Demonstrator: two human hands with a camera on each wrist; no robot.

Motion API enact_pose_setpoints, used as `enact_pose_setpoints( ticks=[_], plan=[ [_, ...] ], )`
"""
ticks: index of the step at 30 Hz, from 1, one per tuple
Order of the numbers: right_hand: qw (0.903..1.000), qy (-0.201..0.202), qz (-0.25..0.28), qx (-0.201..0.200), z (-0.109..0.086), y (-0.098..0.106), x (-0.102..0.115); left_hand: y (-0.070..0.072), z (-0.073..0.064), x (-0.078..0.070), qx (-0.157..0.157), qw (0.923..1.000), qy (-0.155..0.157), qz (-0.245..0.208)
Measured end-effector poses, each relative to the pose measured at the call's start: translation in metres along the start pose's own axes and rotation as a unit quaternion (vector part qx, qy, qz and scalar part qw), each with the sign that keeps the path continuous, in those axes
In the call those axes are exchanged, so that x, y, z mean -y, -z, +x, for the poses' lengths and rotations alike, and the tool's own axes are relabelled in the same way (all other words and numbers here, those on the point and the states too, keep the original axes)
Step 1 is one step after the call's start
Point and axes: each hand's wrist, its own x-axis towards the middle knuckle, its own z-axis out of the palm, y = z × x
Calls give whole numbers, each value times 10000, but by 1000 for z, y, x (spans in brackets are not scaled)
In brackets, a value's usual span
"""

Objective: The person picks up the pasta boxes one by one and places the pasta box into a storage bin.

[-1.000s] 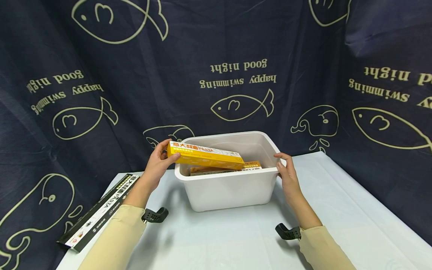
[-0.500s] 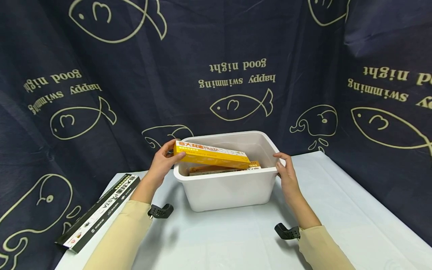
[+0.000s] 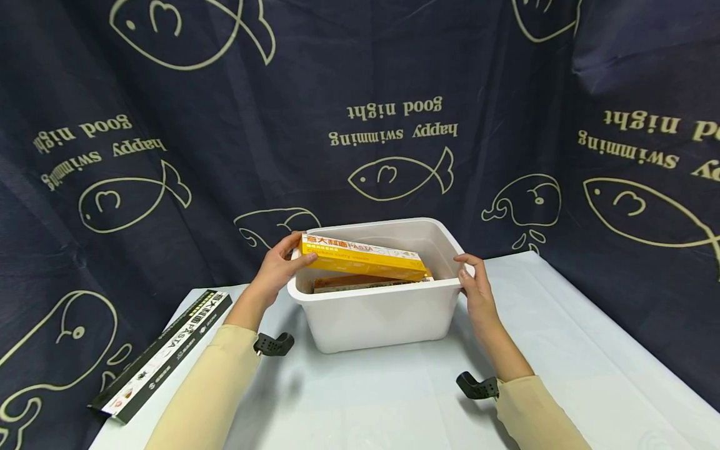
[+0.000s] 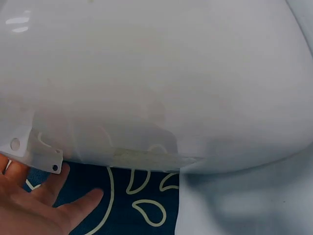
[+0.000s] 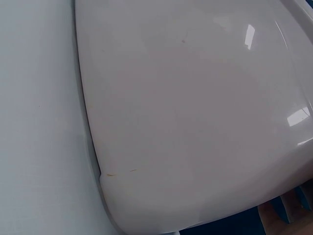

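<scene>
My left hand (image 3: 277,269) pinches the left end of a yellow-and-white pasta box (image 3: 365,257), thumb on its near side. The box slopes down to the right, its far end inside a white plastic bin (image 3: 382,320). Under it in the bin lies an orange-brown box (image 3: 345,281), mostly hidden. With my right hand (image 3: 477,284) I grip the bin's right rim, fingers over the edge. In the left wrist view the bin's wall (image 4: 156,88) fills most of the picture, with my left hand (image 4: 39,200) at the lower left. Only fingers (image 5: 298,203) of my right hand show in its wrist view.
A black-and-white pasta box (image 3: 165,353) lies slanted along the left edge of the white-covered table (image 3: 382,394). Behind the bin hangs a dark blue curtain (image 3: 315,112) printed with fish. Each wrist carries a black camera mount (image 3: 274,344).
My left hand has moved to the right with the yellow pasta box, bringing it further over the bin. My right hand has stayed at the bin's rim.
</scene>
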Motion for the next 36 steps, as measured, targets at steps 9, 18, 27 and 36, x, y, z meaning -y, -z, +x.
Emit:
enact_pose_setpoints(
  ticks=[9,18,27,36],
  plan=[
    [10000,13,69,-46,0,-1,1,1,5,-5,89,9978,-296,591],
    [10000,-3,38,8,0,0,0,-1,2,-1,14,9991,-293,303],
    [10000,-70,22,3,0,0,-1,-5,-5,1,-105,9995,-257,177],
    [9999,-29,103,10,0,0,0,-6,-10,3,-179,9995,-104,-219]
  ],
)
